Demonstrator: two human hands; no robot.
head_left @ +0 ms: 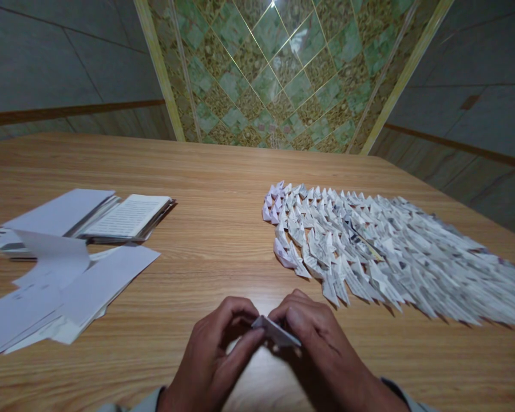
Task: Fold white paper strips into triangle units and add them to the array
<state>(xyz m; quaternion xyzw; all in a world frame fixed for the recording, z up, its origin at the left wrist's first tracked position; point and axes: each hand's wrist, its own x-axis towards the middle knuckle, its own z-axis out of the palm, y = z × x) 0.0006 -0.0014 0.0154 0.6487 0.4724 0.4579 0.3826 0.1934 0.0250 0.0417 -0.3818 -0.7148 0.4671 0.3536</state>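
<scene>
A small folded piece of paper (278, 333) is held between both hands just above the near part of the table. My left hand (218, 349) pinches its left end between thumb and fingers. On the other side, my right hand (315, 329) grips it with the thumb on top and the fingers curled behind. Parts of the paper are hidden by the fingers. Rows of folded paper boats (369, 246) stand close together to the right, beyond my right hand. Most are printed paper, and a few at the left end look pale lilac.
Loose white sheets (107, 280) lie at the left of the wooden table (214, 229). Behind them are a stack of paper (64, 212) and a pile of printed pages (131, 216). A tiled wall (266, 86) rises past the far edge.
</scene>
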